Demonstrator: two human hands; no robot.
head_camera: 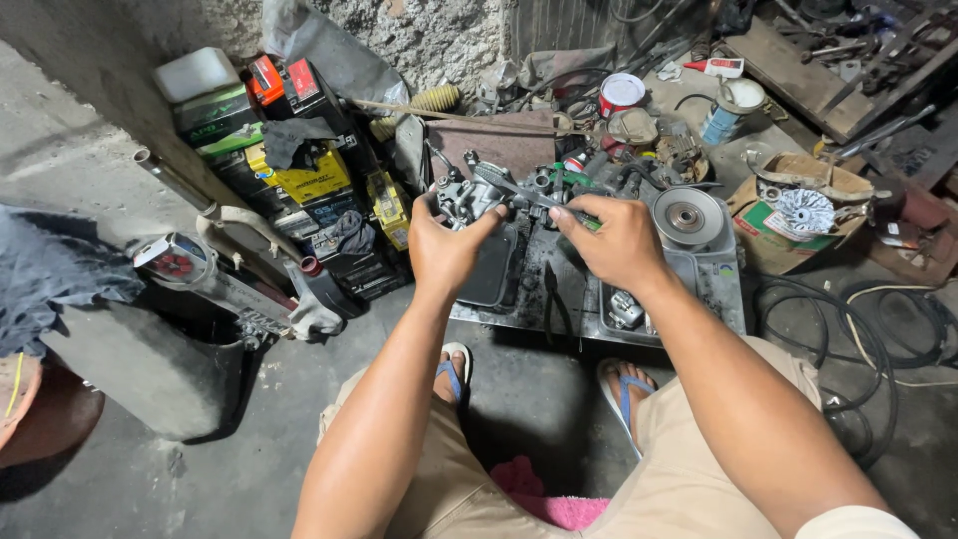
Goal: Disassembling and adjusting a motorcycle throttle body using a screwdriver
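- Over the far left edge of the metal tray (723, 289), my left hand (444, 250) holds a small grey metal engine part (467, 198), a carburetor by its look; my fingers (486, 222) are wrapped around its underside and near side, thumb up along its left.
- My right hand (617, 240) is just beside it, fingers curled tight around the handle of a slim tool (534, 195) whose dark shaft runs left and meets the top of the engine part. I cannot tell the tool's tip.
- The tray lies on the concrete floor (249, 469) in front of my knees; I see pliers (555, 299) lying on its near left part and a small shiny metal piece (625, 309) in a recess below my right wrist.
- At the tray's far right corner sits a round pulley disc (687, 217).
- Right of the tray, a cardboard box (773, 235) holds a finned silver wheel (804, 210).
- Left of the tray, a stack of black and yellow batteries (299, 170) stands against the rough wall.
- Beyond the tray I see a red-and-white tin (622, 93) and a blue-and-white can (726, 110) among loose parts.
- Black cables (878, 329) coil on the floor at the right.
- My feet in blue-strapped sandals (627, 389) rest at the tray's near edge.
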